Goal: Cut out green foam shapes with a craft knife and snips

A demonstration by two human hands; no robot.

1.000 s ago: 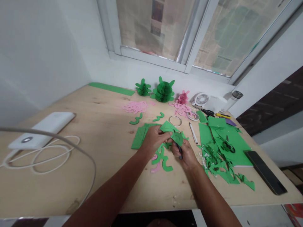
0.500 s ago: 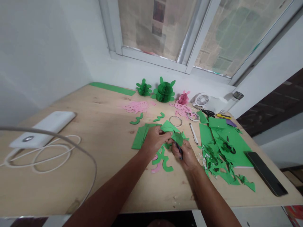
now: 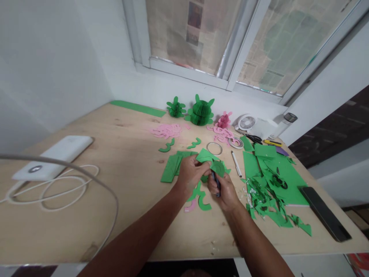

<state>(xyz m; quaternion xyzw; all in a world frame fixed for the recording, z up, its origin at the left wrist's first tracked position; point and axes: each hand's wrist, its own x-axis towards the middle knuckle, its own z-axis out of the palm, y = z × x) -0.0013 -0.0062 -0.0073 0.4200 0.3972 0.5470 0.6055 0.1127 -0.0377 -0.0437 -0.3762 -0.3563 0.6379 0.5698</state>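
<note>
My left hand (image 3: 191, 172) pinches a piece of green paper (image 3: 218, 168) that has curved lines on it. My right hand (image 3: 223, 188) is closed around the dark handle of a tool (image 3: 217, 186), just below that paper; its upper end is hidden by the paper. Flat green paper pieces (image 3: 170, 168) lie under and left of my left hand. Below the hands are curved green cutouts (image 3: 204, 204) and a pink one (image 3: 190, 206). Two wavy green cutouts (image 3: 167, 146) rest farther back.
Green scraps (image 3: 263, 200) and sheets lie at the right, beside a black phone (image 3: 324, 213). A white marker (image 3: 236, 164), tape rings (image 3: 214, 148), pink cutouts (image 3: 165, 130), paper figures (image 3: 201, 111) and a small fan (image 3: 246, 122) stand or lie behind. A white power bank (image 3: 54, 157) with cable is left.
The tool in my right hand has turned to a more upright angle. The held green paper has shifted and tilted slightly. My left hand keeps nearly the same place.
</note>
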